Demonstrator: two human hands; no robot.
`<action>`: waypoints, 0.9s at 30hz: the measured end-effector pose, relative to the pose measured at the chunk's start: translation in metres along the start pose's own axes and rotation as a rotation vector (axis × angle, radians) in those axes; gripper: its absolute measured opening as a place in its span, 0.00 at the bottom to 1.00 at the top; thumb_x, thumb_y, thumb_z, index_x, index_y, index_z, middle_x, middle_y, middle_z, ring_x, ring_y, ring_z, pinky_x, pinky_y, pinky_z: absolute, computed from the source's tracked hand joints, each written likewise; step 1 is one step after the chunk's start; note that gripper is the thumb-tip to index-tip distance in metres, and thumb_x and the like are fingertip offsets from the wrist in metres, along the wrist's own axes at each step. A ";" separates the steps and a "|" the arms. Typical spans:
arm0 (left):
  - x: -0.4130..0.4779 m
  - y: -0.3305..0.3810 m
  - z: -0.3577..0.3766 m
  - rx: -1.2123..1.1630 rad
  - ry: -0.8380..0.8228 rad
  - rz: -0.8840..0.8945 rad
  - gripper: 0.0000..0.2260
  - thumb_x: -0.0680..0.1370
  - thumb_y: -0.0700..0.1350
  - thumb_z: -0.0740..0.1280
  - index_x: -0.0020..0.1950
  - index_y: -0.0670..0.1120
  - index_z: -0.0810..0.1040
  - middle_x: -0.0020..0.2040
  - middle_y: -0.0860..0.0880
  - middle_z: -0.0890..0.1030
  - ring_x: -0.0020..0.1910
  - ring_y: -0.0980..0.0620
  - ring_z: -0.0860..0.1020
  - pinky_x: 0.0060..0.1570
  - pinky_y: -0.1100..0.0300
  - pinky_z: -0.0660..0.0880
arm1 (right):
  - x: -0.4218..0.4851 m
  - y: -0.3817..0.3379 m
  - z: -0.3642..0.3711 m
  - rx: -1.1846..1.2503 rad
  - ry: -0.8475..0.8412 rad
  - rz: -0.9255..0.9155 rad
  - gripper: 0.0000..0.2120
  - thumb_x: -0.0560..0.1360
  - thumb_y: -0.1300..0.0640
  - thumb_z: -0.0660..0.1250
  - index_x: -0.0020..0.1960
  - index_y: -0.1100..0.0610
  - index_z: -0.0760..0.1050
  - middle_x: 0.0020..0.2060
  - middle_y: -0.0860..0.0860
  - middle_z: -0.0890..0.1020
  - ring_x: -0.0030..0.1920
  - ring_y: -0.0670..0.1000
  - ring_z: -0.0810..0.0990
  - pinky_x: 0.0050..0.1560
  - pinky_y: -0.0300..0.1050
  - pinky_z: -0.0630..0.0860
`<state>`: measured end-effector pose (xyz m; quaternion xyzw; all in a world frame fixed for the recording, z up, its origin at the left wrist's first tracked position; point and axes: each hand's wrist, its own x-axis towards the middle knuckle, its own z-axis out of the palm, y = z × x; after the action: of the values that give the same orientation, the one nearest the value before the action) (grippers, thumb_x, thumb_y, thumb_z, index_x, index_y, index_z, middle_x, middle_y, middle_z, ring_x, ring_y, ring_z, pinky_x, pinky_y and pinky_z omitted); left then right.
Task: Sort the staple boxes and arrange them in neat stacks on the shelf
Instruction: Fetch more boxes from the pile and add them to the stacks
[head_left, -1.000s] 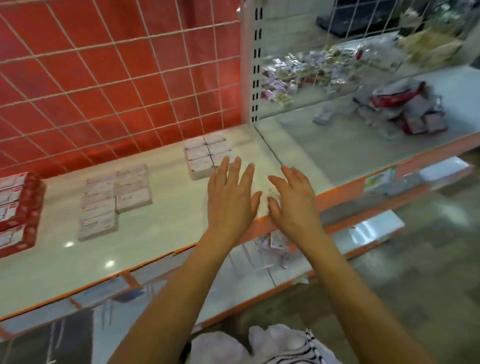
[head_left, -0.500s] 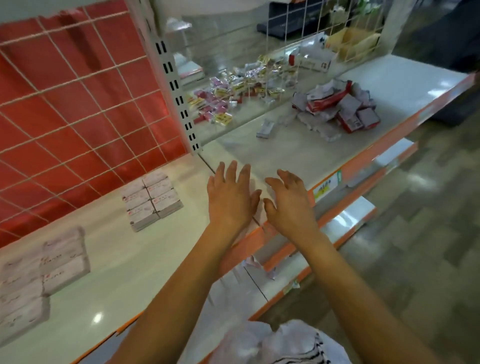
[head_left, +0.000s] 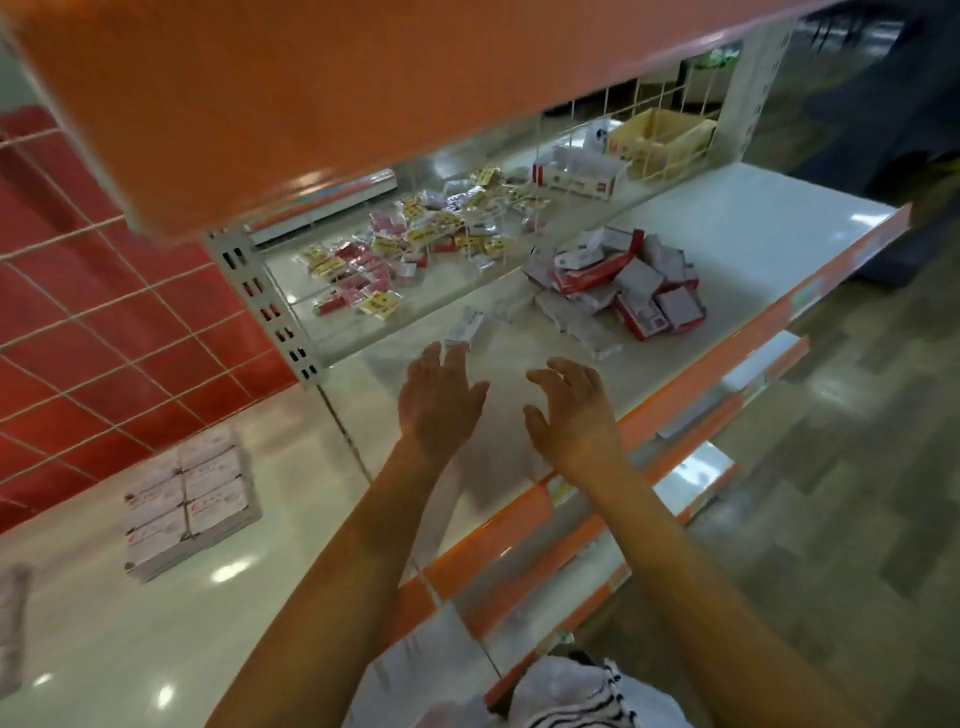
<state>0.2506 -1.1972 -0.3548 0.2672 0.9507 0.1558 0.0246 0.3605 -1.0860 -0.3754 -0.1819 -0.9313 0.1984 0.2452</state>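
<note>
Boxes (head_left: 618, 286), red and white, lie jumbled on the shelf (head_left: 753, 218).

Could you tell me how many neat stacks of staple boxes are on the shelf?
1: the neat stack sits on the shelf, left of both hands. A blurred pale shape at the far-left edge could be another; I cannot tell.

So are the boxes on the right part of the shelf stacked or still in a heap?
Still in a heap. The red and white boxes lie jumbled at odd angles, some tipped, unlike the neat block at left.
</note>
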 end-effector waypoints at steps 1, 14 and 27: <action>0.007 0.006 0.002 -0.016 0.012 -0.017 0.28 0.79 0.54 0.63 0.76 0.48 0.59 0.76 0.43 0.59 0.73 0.42 0.60 0.69 0.49 0.61 | 0.011 0.009 -0.004 -0.007 -0.013 -0.006 0.16 0.65 0.59 0.68 0.51 0.64 0.80 0.51 0.65 0.79 0.51 0.67 0.79 0.54 0.56 0.75; 0.066 0.037 0.024 0.051 0.129 -0.270 0.25 0.78 0.58 0.62 0.64 0.38 0.70 0.60 0.39 0.74 0.59 0.40 0.72 0.54 0.50 0.71 | 0.109 0.072 -0.035 0.090 0.093 0.257 0.31 0.73 0.52 0.67 0.69 0.65 0.60 0.60 0.64 0.72 0.60 0.64 0.70 0.55 0.53 0.69; 0.069 0.037 0.032 -0.079 0.162 -0.219 0.12 0.78 0.45 0.63 0.59 0.41 0.76 0.55 0.40 0.77 0.54 0.39 0.75 0.55 0.51 0.68 | 0.134 0.075 -0.036 0.082 0.052 0.377 0.35 0.70 0.43 0.71 0.64 0.64 0.63 0.59 0.60 0.75 0.59 0.59 0.75 0.50 0.49 0.74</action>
<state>0.2140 -1.1227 -0.3709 0.1472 0.9661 0.2108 -0.0247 0.2885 -0.9529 -0.3290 -0.3482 -0.8653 0.2737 0.2346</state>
